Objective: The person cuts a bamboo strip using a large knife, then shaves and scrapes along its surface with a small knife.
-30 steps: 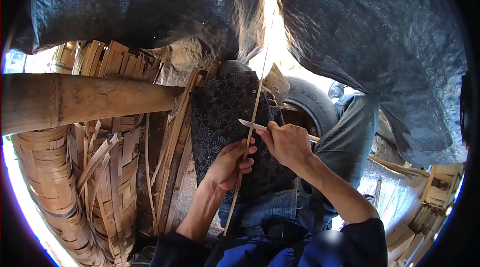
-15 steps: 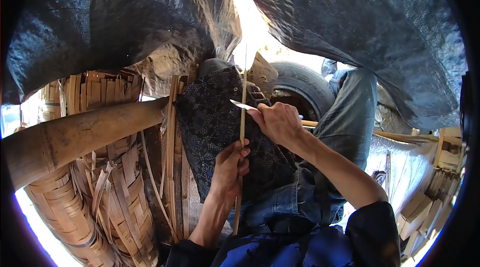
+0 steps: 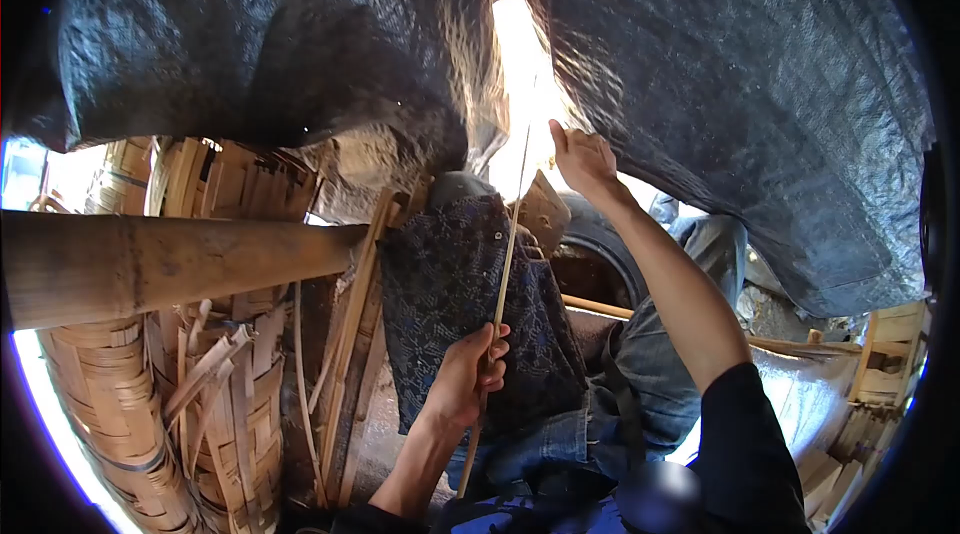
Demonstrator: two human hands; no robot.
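A long thin bamboo strip [image 3: 508, 264] runs from my lap up toward the bright gap between the dark sheets. My left hand [image 3: 468, 374] is closed around its lower part, over the dark patterned cloth [image 3: 440, 284] on my leg. Farther forward, my right hand [image 3: 585, 159] is raised beside the gap, to the right of the strip, with its fingers curled. The knife cannot be made out against the glare, so what this hand holds is unclear.
A thick bamboo pole [image 3: 200, 264] crosses at the left above woven bamboo baskets [image 3: 110, 394]. Split bamboo lengths [image 3: 350, 344] lean beside the cloth. A tyre [image 3: 610, 244] lies ahead, and a dark sheet [image 3: 740, 114] hangs overhead.
My right hand has moved forward and up from the strip's middle to beside the bright gap. My left hand keeps its hold on the strip. The view has shifted.
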